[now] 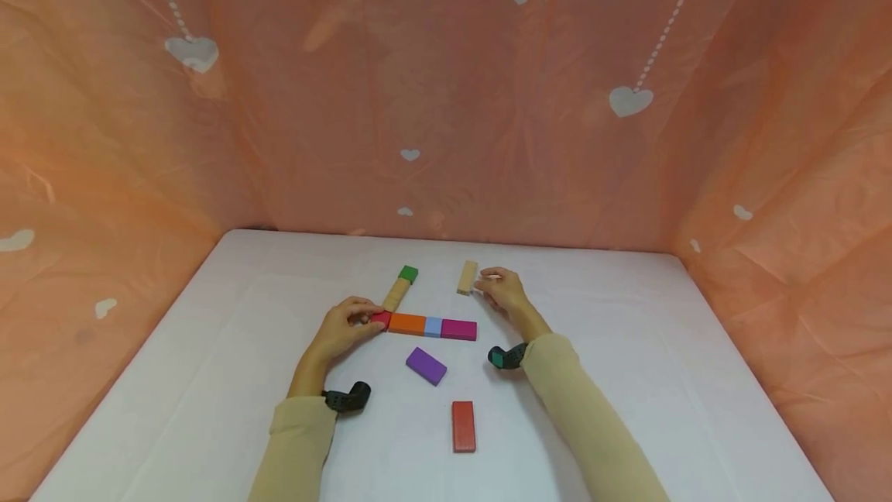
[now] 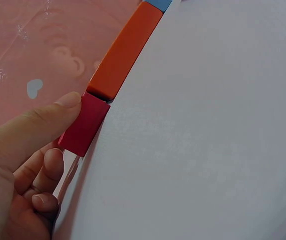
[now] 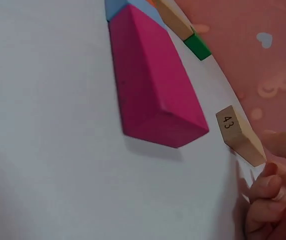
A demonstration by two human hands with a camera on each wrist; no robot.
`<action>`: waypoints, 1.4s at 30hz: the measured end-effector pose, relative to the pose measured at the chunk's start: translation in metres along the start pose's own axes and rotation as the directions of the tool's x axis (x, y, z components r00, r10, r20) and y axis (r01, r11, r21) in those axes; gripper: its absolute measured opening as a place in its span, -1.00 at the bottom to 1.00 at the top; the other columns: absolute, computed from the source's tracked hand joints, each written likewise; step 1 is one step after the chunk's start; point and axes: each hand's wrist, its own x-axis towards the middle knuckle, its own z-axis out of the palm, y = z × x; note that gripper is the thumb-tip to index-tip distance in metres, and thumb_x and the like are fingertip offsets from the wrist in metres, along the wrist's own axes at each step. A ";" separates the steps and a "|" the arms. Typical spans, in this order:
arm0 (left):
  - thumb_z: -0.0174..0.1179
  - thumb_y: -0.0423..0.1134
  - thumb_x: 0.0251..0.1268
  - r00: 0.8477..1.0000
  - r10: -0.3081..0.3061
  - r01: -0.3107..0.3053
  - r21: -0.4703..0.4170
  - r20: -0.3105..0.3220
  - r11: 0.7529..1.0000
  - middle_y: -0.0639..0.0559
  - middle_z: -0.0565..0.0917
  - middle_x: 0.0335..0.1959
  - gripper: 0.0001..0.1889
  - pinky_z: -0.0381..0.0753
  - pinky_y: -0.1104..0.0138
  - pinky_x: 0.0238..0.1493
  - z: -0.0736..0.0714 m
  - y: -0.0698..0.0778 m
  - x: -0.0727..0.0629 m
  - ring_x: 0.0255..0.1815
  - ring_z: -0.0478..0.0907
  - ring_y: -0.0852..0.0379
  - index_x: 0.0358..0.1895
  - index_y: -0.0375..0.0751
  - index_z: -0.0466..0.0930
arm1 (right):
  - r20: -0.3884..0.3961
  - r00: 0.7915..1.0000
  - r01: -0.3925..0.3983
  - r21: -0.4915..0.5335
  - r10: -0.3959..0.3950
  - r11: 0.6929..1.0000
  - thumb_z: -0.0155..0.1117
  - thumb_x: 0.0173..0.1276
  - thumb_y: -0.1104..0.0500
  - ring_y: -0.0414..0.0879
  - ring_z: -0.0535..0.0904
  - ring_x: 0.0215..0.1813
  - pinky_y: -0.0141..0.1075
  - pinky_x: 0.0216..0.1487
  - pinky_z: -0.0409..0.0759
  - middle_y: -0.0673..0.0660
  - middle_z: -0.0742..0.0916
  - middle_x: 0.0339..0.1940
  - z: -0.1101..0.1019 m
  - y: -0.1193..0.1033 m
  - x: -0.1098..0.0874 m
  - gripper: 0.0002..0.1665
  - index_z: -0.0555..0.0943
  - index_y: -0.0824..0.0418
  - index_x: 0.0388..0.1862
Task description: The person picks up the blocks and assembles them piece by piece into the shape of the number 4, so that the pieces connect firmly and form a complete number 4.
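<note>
My left hand (image 1: 346,324) pinches a small red block (image 2: 86,124) between thumb and fingers, at the left end of a row lying on the table. An orange block (image 1: 407,324), a light blue block (image 1: 433,327) and a magenta block (image 3: 159,80) follow it to the right. From the red end, a plain wooden block (image 1: 396,295) runs away from me, with a green block (image 1: 409,275) at its tip. My right hand (image 1: 505,287) has loosely bent fingers beside another wooden block (image 3: 239,134) marked 43; whether they touch it I cannot tell.
On the white table (image 1: 209,347), a purple block (image 1: 427,366) lies slanted in front of the row. Closer to me lies a brick-red block (image 1: 463,427). An orange curtain (image 1: 446,99) with pale hearts hangs behind the table and at both sides.
</note>
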 end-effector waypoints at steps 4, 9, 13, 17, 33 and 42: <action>0.37 -0.23 0.13 1.000 0.005 -0.005 -0.008 -0.006 1.000 -0.15 0.60 0.00 -0.68 0.44 0.40 0.02 0.001 -0.002 0.001 -0.06 0.43 0.08 -0.03 -0.23 0.70 | 0.006 1.000 -0.003 0.002 0.003 1.000 0.31 0.26 0.24 -0.29 0.18 -0.75 -0.45 -0.66 0.18 -0.12 0.42 -0.75 0.001 -0.004 0.006 -0.37 0.38 0.26 0.30; 0.38 -0.25 0.12 1.000 0.018 -0.018 -0.014 -0.013 1.000 -0.16 0.60 -0.02 -0.68 0.43 0.46 0.00 0.000 -0.003 0.001 -0.09 0.43 0.11 -0.04 -0.25 0.70 | 0.037 0.999 -0.026 -0.007 0.026 1.000 0.31 0.27 0.23 -0.30 0.18 -0.77 -0.46 -0.68 0.18 -0.13 0.38 -0.81 0.004 -0.008 0.010 -0.28 0.31 0.21 0.40; 0.38 -0.25 0.12 1.000 0.010 -0.010 -0.028 -0.007 1.000 -0.16 0.60 -0.01 -0.68 0.44 0.49 0.00 0.001 -0.002 -0.001 -0.10 0.43 0.13 -0.04 -0.26 0.70 | 0.049 0.996 -0.068 -0.017 0.069 0.998 0.31 0.28 0.23 -0.30 0.18 -0.76 -0.46 -0.68 0.18 -0.11 0.39 -0.78 0.006 -0.010 0.012 -0.25 0.28 0.17 0.43; 0.38 -0.25 0.12 1.000 0.018 -0.018 -0.021 -0.012 1.000 -0.15 0.60 -0.03 -0.68 0.44 0.51 0.01 0.001 -0.003 -0.001 -0.11 0.43 0.14 -0.04 -0.26 0.70 | 0.045 0.993 -0.111 -0.045 0.113 0.993 0.31 0.29 0.19 -0.28 0.20 -0.73 -0.45 -0.64 0.20 -0.08 0.42 -0.71 0.006 -0.010 0.015 -0.25 0.29 0.08 0.44; 0.39 -0.28 0.10 1.000 0.011 -0.012 -0.027 -0.021 1.000 -0.16 0.61 -0.04 -0.68 0.43 0.51 -0.03 -0.001 0.001 0.000 -0.14 0.43 0.18 -0.05 -0.28 0.70 | 0.043 0.996 -0.079 -0.069 0.082 0.994 0.32 0.27 0.23 -0.32 0.17 -0.79 -0.47 -0.70 0.18 -0.11 0.42 -0.78 0.006 -0.010 0.016 -0.26 0.31 0.13 0.43; 0.39 -0.27 0.10 1.000 0.026 -0.026 -0.009 -0.018 1.000 -0.15 0.61 -0.04 -0.68 0.44 0.52 -0.03 -0.001 -0.001 0.000 -0.13 0.43 0.16 -0.05 -0.27 0.70 | 0.041 0.995 -0.082 -0.080 0.085 0.993 0.32 0.28 0.21 -0.31 0.17 -0.78 -0.47 -0.69 0.19 -0.11 0.40 -0.78 0.007 -0.010 0.015 -0.26 0.31 0.12 0.43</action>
